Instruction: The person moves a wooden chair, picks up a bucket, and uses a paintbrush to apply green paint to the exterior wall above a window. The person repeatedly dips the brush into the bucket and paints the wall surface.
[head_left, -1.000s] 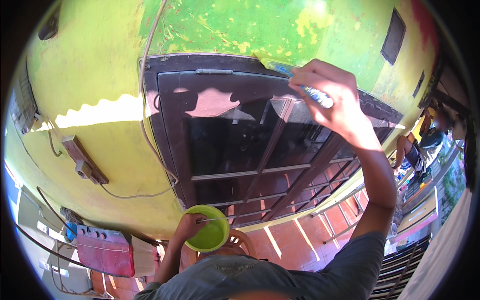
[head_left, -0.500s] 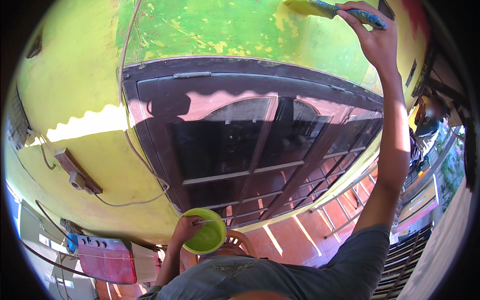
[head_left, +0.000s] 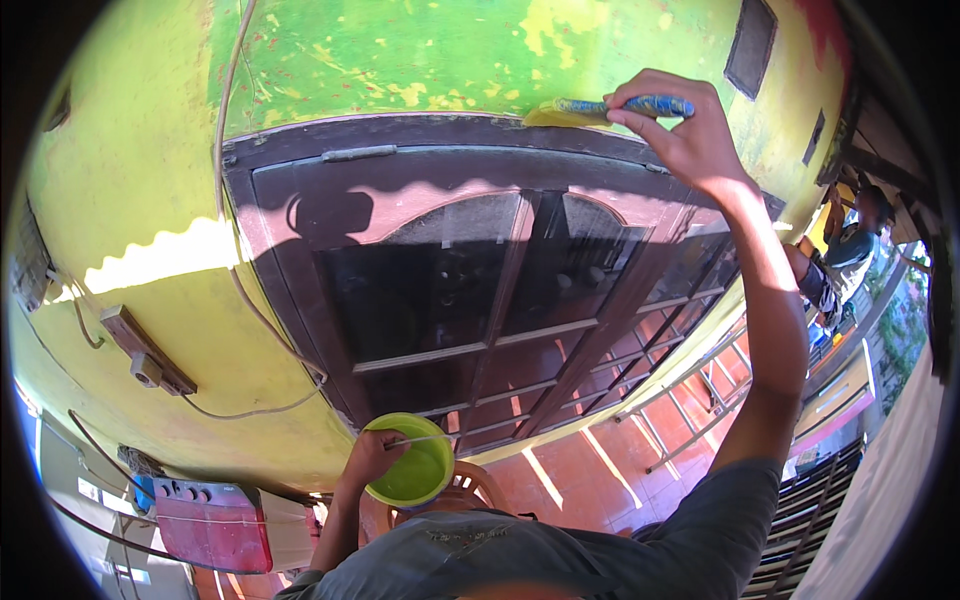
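Because its handle is long and looks rigid, the paintbrush [head_left: 580, 108] should be light and easy to steer, with most of the give in its yellowish bristles [head_left: 552, 117], which would bend and splay if pressed hard. It lies nearly level against the green wall [head_left: 380, 70], just above the dark door frame [head_left: 480, 131], the bristle end toward the person's left. The blue, paint-smeared grip is the sensible place to hold it, though wet paint there could make it slick. The person's right hand [head_left: 692, 138] is closed around that grip, thumb below and fingers over the top, the butt end lying across the hand. Low on the left, the left hand [head_left: 370, 458] is curled at the rim of a lime-green bucket [head_left: 440, 462], fingers wrapped around a thin pale rod [head_left: 428, 438] that crosses the mouth; whether this is the bucket's own handle cannot be told. The bucket looks thin-walled and probably flexible, its weight depending on the contents, and is best carried level.
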